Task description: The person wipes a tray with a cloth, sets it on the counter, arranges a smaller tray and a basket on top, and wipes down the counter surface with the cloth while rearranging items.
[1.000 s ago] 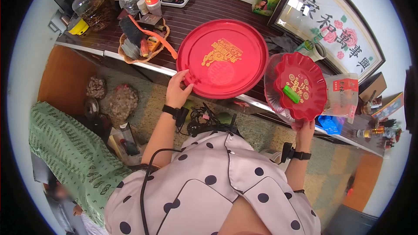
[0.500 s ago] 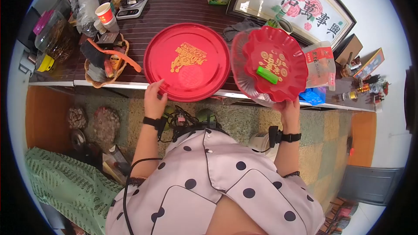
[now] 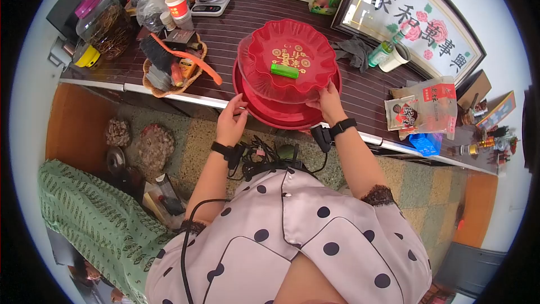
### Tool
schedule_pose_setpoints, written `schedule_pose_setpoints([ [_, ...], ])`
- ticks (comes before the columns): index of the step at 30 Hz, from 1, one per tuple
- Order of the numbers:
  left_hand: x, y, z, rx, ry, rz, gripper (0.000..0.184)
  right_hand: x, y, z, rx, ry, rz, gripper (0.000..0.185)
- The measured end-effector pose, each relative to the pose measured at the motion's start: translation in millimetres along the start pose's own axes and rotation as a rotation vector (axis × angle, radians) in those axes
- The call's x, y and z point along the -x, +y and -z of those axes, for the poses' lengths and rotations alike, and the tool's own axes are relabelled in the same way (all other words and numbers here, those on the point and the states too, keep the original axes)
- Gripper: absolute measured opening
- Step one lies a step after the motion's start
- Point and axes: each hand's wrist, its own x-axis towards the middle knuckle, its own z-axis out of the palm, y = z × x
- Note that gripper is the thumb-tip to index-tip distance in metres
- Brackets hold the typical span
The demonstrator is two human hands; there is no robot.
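Observation:
A red scalloped plate point(image 3: 315, 48) with gold characters carries a small bright green object point(image 3: 284, 71). Beneath it sits a clear dish point(image 3: 252, 81). Both are over a round red tray point(image 3: 284, 119) at the table's front edge, covering most of it; whether they rest on it I cannot tell. My right hand point(image 3: 331, 106) grips the plate and dish at their front right edge. Beside the tray's front left rim is my left hand point(image 3: 232, 123), its fingers apart and holding nothing.
To the left stands a wicker basket point(image 3: 154, 85) holding a black brush with an orange handle point(image 3: 194, 59). Paper cups point(image 3: 177, 7) and a scale point(image 3: 212, 1) are behind. Rightward are a green bottle point(image 3: 380, 55), a mug point(image 3: 395, 59), a dark cloth point(image 3: 353, 52) and food bags point(image 3: 422, 107).
My right hand has brought the scalloped plate and clear dish leftward, from beside the round tray to over it. My left hand stays near the tray's front left rim.

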Motion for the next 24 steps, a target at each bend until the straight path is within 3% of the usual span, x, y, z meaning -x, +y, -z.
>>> schedule_pose_setpoints([
  [3,-2.4,-7.6,9.4,0.102,0.044,0.058,0.049,-15.3,5.0,-6.9,0.013,-0.012,-0.035,0.033],
  [7,-11.3,-18.5,12.4,-0.099,0.106,-0.005,0.055,-23.6,12.9,-5.5,0.061,-0.014,-0.093,0.034],
  [9,-16.9,-18.8,10.6,-0.170,0.102,-0.032,0.061,-19.1,12.4,-1.3,0.174,-0.010,-0.194,0.037],
  [13,-31.1,-18.4,4.5,-0.179,0.003,-0.064,0.069,-19.1,11.9,0.8,0.188,0.033,-0.153,0.041],
  [16,-39.1,-20.0,-3.5,-0.435,-0.032,-0.197,0.076,-37.8,22.5,12.7,0.280,0.241,-0.081,0.041],
  [18,-41.2,-14.9,-6.0,-0.421,-0.139,-0.072,0.082,-60.4,38.2,43.4,0.872,0.179,0.191,0.037],
  [21,-41.6,-18.5,-9.8,-0.503,-0.097,-0.097,0.084,-30.6,-13.1,43.8,0.950,0.159,0.116,0.035],
  [22,-41.5,-18.2,-10.7,-0.501,-0.102,-0.098,0.084,-23.0,-19.0,40.4,1.229,0.339,0.550,0.031],
  [23,-40.9,-17.3,-11.1,-0.529,-0.087,-0.112,0.085,-16.4,-34.9,29.3,1.231,0.345,0.545,0.031],
  [24,-39.8,-16.9,-11.9,-0.558,-0.074,-0.126,0.085,-10.8,-54.8,11.9,1.249,0.253,0.799,0.029],
])
